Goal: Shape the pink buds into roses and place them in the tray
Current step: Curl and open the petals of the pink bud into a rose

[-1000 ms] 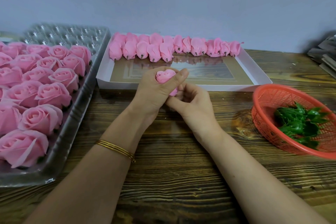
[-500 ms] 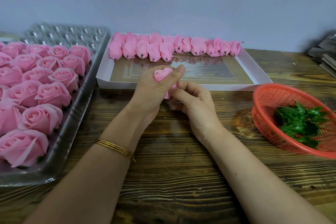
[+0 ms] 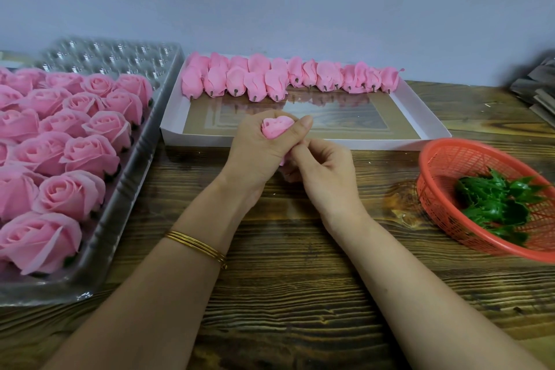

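Gripping pink bud in curled left hand, right hand pinching its base

I see bare wooden table across the lower centre of the frame. The tray of roses walls off the left, the red basket the right. At centre the left hand and right hand grip one bud, just before the white box, whose floor lies bare below its bud row.
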Tool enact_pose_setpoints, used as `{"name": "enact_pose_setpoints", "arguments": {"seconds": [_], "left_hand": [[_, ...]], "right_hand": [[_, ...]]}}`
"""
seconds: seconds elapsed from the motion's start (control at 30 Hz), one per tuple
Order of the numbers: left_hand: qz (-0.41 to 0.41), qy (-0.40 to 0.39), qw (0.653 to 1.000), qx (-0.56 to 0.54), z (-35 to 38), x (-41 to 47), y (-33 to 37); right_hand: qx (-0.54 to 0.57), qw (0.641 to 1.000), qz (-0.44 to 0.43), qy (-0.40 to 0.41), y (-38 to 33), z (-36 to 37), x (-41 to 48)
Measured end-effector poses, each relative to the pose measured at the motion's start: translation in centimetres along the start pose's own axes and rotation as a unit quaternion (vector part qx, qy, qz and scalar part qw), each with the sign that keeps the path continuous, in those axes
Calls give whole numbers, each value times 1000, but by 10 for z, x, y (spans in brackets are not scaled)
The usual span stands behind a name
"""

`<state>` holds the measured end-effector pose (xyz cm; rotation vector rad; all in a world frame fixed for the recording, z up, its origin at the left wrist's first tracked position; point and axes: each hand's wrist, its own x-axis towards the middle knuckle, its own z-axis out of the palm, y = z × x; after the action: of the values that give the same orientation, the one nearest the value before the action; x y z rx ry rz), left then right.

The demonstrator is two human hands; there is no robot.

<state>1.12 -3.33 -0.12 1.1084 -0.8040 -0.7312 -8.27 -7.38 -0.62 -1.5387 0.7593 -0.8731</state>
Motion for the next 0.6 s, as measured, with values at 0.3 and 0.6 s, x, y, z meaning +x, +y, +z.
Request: {"name": "enact_pose_setpoints", "arguments": {"seconds": [0.3, 0.6], "left_hand": [[-17, 26, 1000, 4, 2, 0, 1], [-34, -15, 997, 68, 1, -2, -2]], "right_hand": [[-151, 977, -94, 118, 5, -6, 1], [-236, 946, -187, 120, 3, -13, 3]]}}
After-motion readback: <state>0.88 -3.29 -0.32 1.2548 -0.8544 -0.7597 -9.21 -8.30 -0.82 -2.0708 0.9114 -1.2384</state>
